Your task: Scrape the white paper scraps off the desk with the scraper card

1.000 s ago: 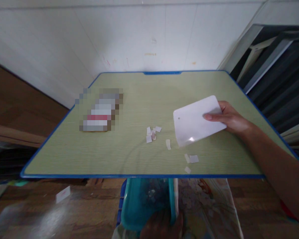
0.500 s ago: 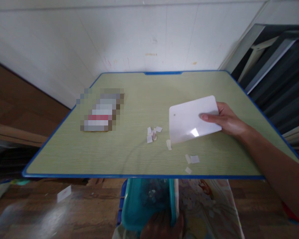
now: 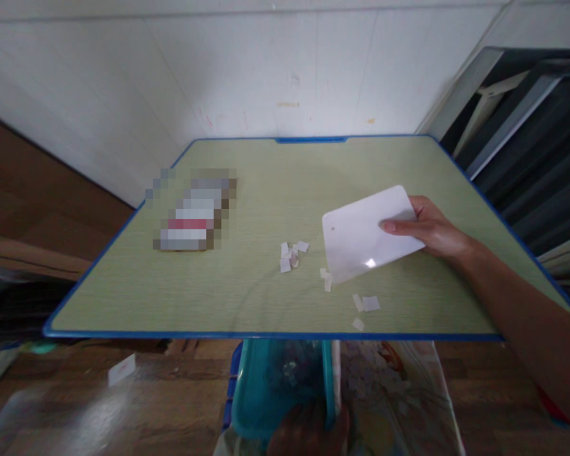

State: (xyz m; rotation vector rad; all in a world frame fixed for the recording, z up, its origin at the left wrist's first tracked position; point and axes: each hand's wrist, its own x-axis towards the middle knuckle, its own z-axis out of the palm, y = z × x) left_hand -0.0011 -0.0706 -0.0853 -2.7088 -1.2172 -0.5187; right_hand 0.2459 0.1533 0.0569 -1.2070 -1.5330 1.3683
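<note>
My right hand [image 3: 430,227] grips the right edge of a white plastic scraper card [image 3: 365,233], thumb on top, held tilted with its lower edge touching the green table [image 3: 266,190]. Small white paper scraps lie on the table: a cluster [image 3: 292,253] left of the card, one scrap [image 3: 327,280] at the card's lower corner, and a few [image 3: 367,305] near the front edge. Below the table's front edge, my left hand [image 3: 308,434] holds a teal bin [image 3: 266,392] with scraps inside.
A blurred-out flat object [image 3: 190,212] lies on the table's left side. The table has a blue rim [image 3: 266,335]. A white wall stands behind, dark metal frames [image 3: 527,126] at the right. A paper piece [image 3: 121,369] lies on the wooden floor.
The card swung slightly, its lower corner pushing one scrap down and to the right toward the front edge. The left hand and bin stayed put.
</note>
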